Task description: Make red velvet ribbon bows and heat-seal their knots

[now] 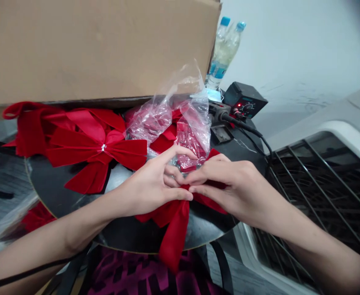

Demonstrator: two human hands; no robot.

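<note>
Both hands meet over a red velvet bow (pixel 175 233), whose tails hang past the table's front edge. My left hand (pixel 155 180) pinches the bow near its middle between thumb and fingers, with the index finger arched above. My right hand (pixel 229 180) grips the same bow from the right with thumb and fingertips. The bow's centre is hidden behind the fingers. To the left lies a finished-looking red velvet bow (pixel 84 149) with a small silvery tie at its centre. Just beyond the hands, a clear plastic bag (pixel 192 123) holds more red ribbon pieces.
A large cardboard box (pixel 100 49) stands behind the round black table (pixel 115 235). At the back right are two bottles (pixel 224 49) and a black control unit (pixel 244 100) with a red light and a cable. A white-framed fan-like grille (pixel 321 188) stands at the right.
</note>
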